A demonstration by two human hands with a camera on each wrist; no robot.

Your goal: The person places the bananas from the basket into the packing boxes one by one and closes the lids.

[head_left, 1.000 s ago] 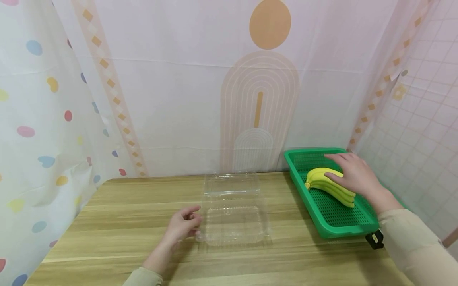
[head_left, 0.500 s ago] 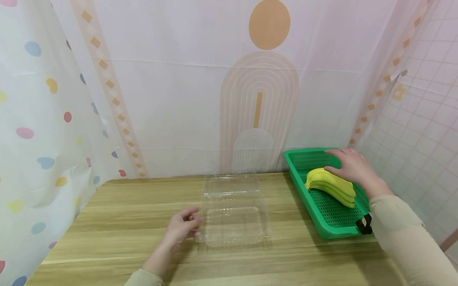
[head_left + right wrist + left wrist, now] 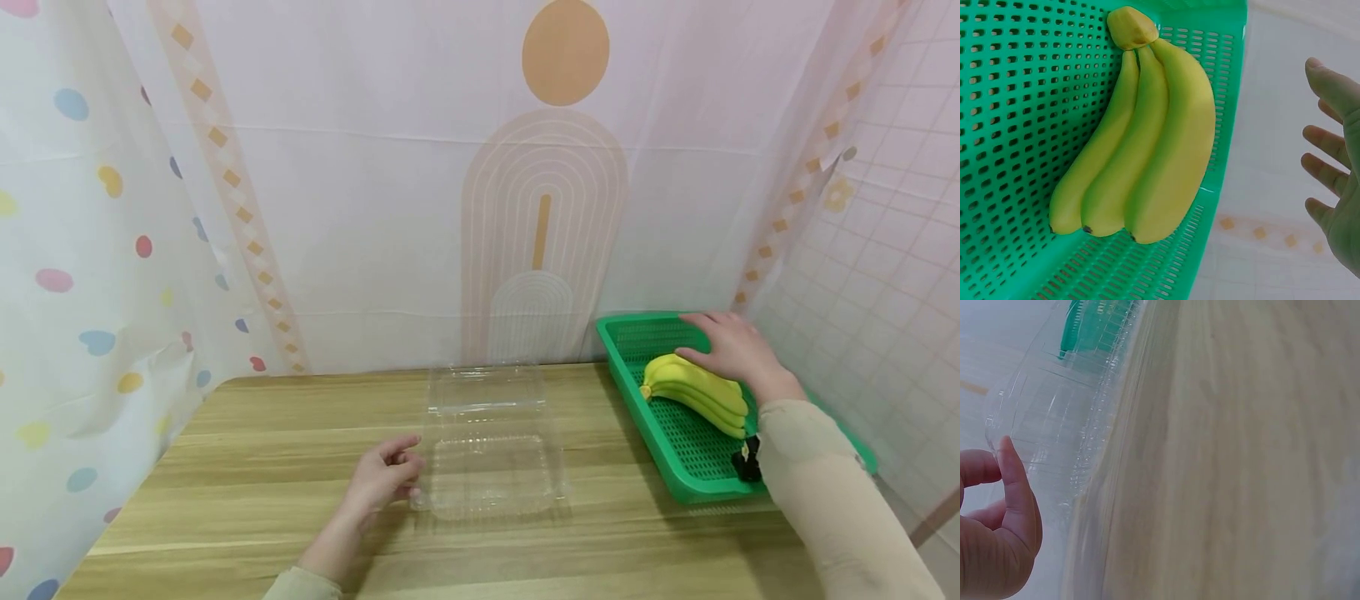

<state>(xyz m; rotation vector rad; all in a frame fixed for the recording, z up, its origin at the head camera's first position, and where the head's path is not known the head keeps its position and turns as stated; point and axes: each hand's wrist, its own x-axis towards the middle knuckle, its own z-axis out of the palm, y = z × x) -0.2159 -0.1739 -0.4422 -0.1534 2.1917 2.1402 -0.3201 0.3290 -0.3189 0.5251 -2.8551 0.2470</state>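
Observation:
A bunch of yellow bananas (image 3: 697, 392) lies in a green plastic basket (image 3: 660, 450) at the right of the table. Over the far side of the bunch hovers my right hand (image 3: 738, 354), thumb and fingers spread with nothing between them. In the right wrist view, the fingers (image 3: 1325, 172) are apart from the bananas (image 3: 1154, 150), beyond the basket's wall. A hinged clear plastic container (image 3: 491, 475) stands unfolded at mid-table, its lid toward the wall. My left hand (image 3: 381, 473) pinches its left rim near the front corner; thumb and finger meet there in the left wrist view.
The wood-grain table (image 3: 247, 467) ends at a patterned curtain (image 3: 375, 250) behind it. A black wrist-camera piece (image 3: 747, 460) under the right forearm hangs over the basket's front part. Another curtain (image 3: 885, 250) borders the right side.
My right forearm has shifted left, bringing the black wrist piece over the basket, while the hand stays above the bananas. The left hand, container and bananas have hardly moved.

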